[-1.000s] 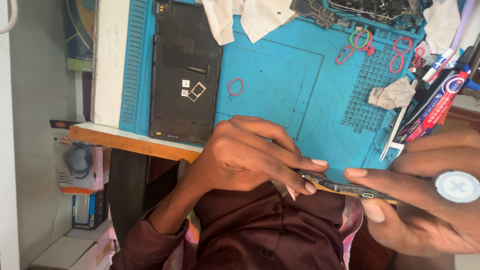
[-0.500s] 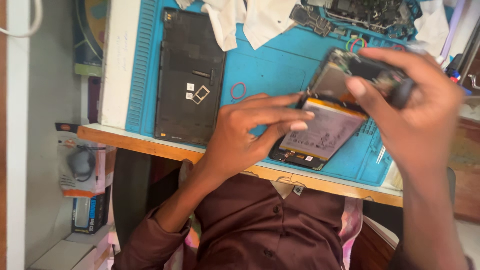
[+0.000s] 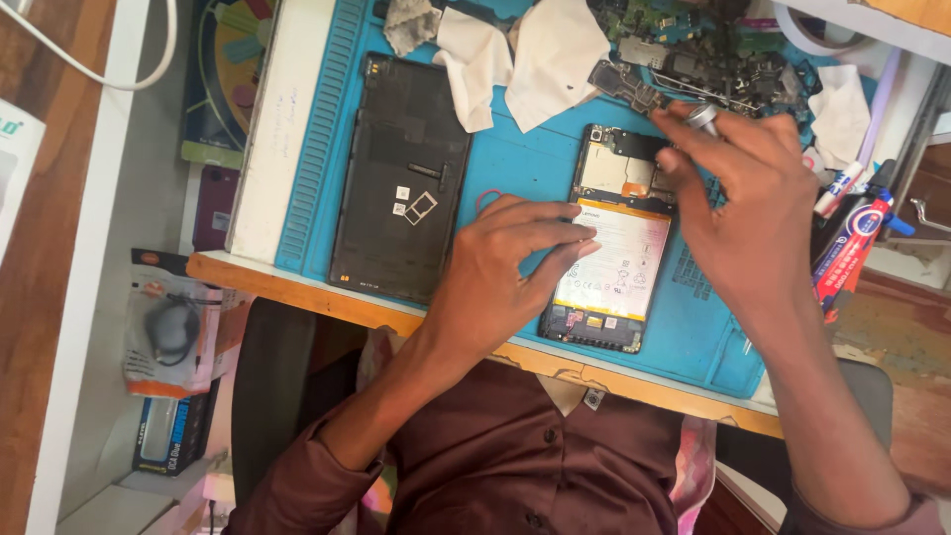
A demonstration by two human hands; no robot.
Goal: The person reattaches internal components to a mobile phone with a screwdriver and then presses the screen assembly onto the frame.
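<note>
An opened phone (image 3: 609, 243), its back removed and its pale battery exposed, is seen lying flat on the blue work mat (image 3: 525, 163) at the centre of the frame, near the mat's lower edge. The left hand (image 3: 500, 272) is laid on the mat beside the phone's left edge, its fingers (image 3: 570, 233) spread loosely and resting on the battery, nothing being clasped. The right hand (image 3: 743, 193) is held over the phone's upper right corner, its fingers pinched round a small silver tool (image 3: 701, 116), the tip of which is hidden by the hand. A black back cover (image 3: 396, 178) is placed on the mat to the left of the phone, well apart from it. Crumpled white cloths (image 3: 525, 54) are spread along the top of the frame, with loose circuit boards (image 3: 693, 59) to their right. The mat is carried by a table (image 3: 297, 287) with a wooden front edge. A red and white tube (image 3: 847, 253) is seen at the right edge.
</note>
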